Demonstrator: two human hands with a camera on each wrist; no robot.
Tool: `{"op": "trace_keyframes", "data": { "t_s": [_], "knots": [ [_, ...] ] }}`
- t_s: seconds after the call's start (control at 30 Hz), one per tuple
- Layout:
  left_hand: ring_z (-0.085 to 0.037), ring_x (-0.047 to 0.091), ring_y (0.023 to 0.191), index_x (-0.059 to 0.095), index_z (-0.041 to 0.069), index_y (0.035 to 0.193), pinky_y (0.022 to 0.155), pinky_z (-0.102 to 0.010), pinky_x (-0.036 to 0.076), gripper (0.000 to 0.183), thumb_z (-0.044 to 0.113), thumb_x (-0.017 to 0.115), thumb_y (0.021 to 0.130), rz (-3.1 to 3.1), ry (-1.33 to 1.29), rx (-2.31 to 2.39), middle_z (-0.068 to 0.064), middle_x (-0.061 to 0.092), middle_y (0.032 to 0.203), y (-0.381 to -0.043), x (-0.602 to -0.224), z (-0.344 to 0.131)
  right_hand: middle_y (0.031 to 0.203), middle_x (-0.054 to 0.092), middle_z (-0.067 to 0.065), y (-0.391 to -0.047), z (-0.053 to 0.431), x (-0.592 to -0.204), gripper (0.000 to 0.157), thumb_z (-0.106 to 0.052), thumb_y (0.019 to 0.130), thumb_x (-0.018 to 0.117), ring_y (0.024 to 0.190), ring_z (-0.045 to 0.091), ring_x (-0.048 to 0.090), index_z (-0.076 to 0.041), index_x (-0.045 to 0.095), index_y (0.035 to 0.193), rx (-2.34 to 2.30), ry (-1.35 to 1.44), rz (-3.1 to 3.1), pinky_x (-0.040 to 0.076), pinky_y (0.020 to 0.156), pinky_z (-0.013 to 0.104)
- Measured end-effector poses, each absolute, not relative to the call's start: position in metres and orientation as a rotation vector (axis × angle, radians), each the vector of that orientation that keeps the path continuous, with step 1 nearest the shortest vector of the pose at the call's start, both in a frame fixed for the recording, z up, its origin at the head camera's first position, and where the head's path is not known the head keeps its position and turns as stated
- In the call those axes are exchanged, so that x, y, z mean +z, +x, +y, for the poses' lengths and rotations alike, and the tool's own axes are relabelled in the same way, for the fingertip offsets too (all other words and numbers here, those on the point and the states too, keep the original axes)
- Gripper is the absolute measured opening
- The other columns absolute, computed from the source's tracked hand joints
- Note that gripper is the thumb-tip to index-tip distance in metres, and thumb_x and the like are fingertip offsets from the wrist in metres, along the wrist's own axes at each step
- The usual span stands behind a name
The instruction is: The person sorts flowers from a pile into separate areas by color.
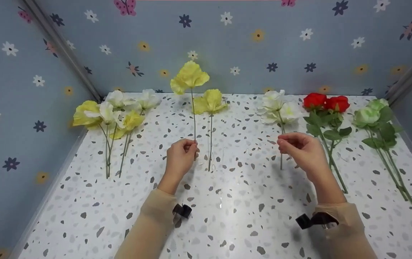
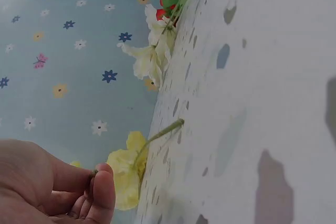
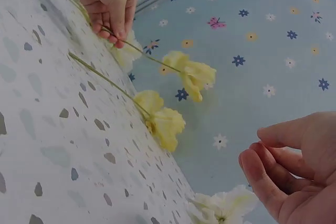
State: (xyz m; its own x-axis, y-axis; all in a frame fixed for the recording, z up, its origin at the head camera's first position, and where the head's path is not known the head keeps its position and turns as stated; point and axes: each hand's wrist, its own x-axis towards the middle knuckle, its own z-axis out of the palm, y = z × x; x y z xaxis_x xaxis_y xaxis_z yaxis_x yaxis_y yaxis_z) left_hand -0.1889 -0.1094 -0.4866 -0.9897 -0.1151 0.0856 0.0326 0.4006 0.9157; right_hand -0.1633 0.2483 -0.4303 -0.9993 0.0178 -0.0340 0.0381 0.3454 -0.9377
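My left hand point(image 1: 181, 158) pinches the stem of a yellow flower point(image 1: 191, 75) between thumb and fingers. The flower is raised, its bloom towards the back wall. Just right of it, a second yellow flower point(image 1: 211, 102) lies on the table. My right hand point(image 1: 305, 151) hovers over the stems of the white flowers point(image 1: 274, 102). In the right wrist view, the right hand's loosely bent fingers point(image 3: 254, 169) stand apart from the thumb, with nothing between them. The left wrist view shows only the held stem's end at the fingertips.
At the left lies a bunch of white and yellow flowers point(image 1: 119, 108). Red roses point(image 1: 326, 102) and pale green roses point(image 1: 371, 113) lie at the right. The speckled table point(image 1: 234, 223) meets a blue patterned wall point(image 1: 209, 43) at the back, with side panels left and right.
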Motion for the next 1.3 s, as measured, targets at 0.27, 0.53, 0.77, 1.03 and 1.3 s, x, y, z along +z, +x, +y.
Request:
{"op": "trace_keyframes", "data": {
  "t_s": [0.27,0.53,0.77,1.03,1.3],
  "knots": [
    [-0.011,0.065,0.062,0.080,-0.002,0.102,0.055,-0.019,0.047,0.016,0.005,0.066,0.104,-2.713,0.120,-1.508,-0.005,0.074,0.075,-0.191,-0.497,-0.115,0.119,0.076,0.018,-0.165,0.261,-0.430,0.037,-0.023,0.106,0.076,0.093,0.012,0.074,0.002,0.073,0.132,-1.760,0.104,2.583,0.062,0.087,0.024],
    [-0.012,0.063,0.063,0.081,-0.002,0.109,0.058,-0.022,0.048,0.018,0.008,0.068,0.104,-2.822,0.093,-1.407,-0.005,0.073,0.078,-0.188,-0.496,-0.114,0.112,0.077,0.011,-0.166,0.265,-0.430,0.041,-0.021,0.105,0.078,0.092,0.013,0.076,0.008,0.071,0.132,-1.801,0.115,2.570,0.063,0.086,0.024],
    [-0.021,0.069,0.077,0.081,-0.002,0.110,0.073,-0.034,0.059,0.019,0.008,0.070,0.100,-2.858,0.084,-1.363,-0.010,0.078,0.092,-0.186,-0.492,-0.112,0.111,0.077,0.008,-0.165,0.267,-0.429,0.041,-0.022,0.105,0.078,0.091,0.011,0.076,0.007,0.071,0.132,-1.794,0.117,2.571,0.063,0.086,0.022],
    [-0.024,0.071,0.082,0.080,0.000,0.103,0.081,-0.041,0.060,0.016,0.012,0.072,0.097,-2.930,0.094,-1.292,-0.011,0.077,0.093,-0.188,-0.480,-0.124,0.111,0.078,0.005,-0.166,0.272,-0.429,0.042,-0.023,0.105,0.078,0.095,0.013,0.078,0.007,0.070,0.134,-1.786,0.131,2.563,0.062,0.086,0.021],
    [-0.040,0.071,0.100,0.074,-0.007,0.113,0.093,-0.052,0.058,0.025,0.016,0.068,0.103,-2.859,0.325,-1.076,-0.023,0.076,0.109,-0.192,-0.464,-0.203,0.110,0.076,-0.002,-0.167,0.286,-0.431,0.047,-0.030,0.105,0.077,0.095,0.011,0.075,0.002,0.069,0.138,-1.669,0.194,2.615,0.060,0.085,0.018]
  ]
}}
